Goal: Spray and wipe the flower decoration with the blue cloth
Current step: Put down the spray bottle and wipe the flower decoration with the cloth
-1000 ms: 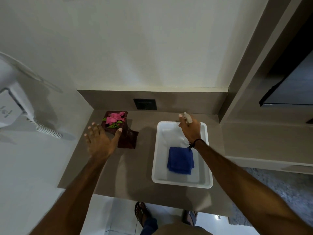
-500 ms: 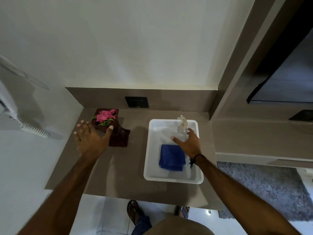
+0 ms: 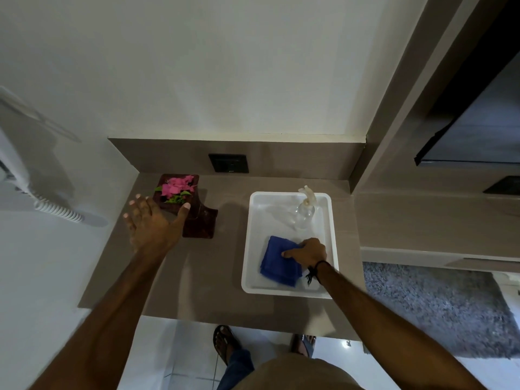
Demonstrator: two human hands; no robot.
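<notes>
While your right hand (image 3: 308, 251) pinches the blue cloth (image 3: 280, 261) in the tray (image 3: 247, 249), the spray bottle (image 3: 304, 211) stands just beyond it. Your left hand (image 3: 153, 225) hovers spread and empty, thumb beside the flower decoration (image 3: 177, 190).

Left hand (image 3: 153, 226) hovers palm-down with fingers spread; right hand (image 3: 308, 252) presses down, fingers curled, wrist bent.

A plain off-white wall (image 3: 225, 66) fills the far side above a taupe wood-grain backsplash strip (image 3: 168, 154), which carries a dark rectangular socket plate (image 3: 228, 163). Below it runs a matching taupe countertop (image 3: 197, 277). On the left wall hangs a white appliance with a coiled white cord (image 3: 57, 211). To the right, a taupe column (image 3: 399, 94) stands beside a dark flat screen (image 3: 478, 130). Glossy white floor tiles (image 3: 185, 358) lie near, a grey shaggy rug (image 3: 439, 308) at right.
</notes>
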